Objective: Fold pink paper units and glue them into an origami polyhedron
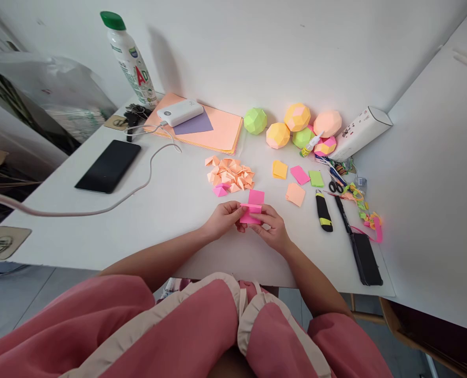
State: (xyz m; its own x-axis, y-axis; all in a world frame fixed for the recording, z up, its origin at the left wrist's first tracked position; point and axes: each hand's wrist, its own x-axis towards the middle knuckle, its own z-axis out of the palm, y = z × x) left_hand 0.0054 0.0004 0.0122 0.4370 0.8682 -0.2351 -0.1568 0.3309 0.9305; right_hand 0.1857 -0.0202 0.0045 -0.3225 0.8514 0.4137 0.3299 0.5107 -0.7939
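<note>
Between both hands is a pink paper square (250, 216) with a fold along its upper edge, held just above the white table. My left hand (229, 216) pinches its left side, thumb on top. My right hand (271, 226) grips the right side, with fingers lying over the paper. Just beyond it lies another pink paper square (256, 197). A heap of folded peach paper pieces (233, 173) sits further away to the left, with a pink folded piece (220, 190) at its near edge.
Small stacks of orange paper (279, 169), pink paper (300, 175), green paper (316, 178) and peach paper (295, 194) lie to the right. Beyond them are paper balls (278, 135), a utility knife (323, 211), scissors (335, 186) and a phone (366, 259). A tablet (108, 166) and cable (150, 168) lie left.
</note>
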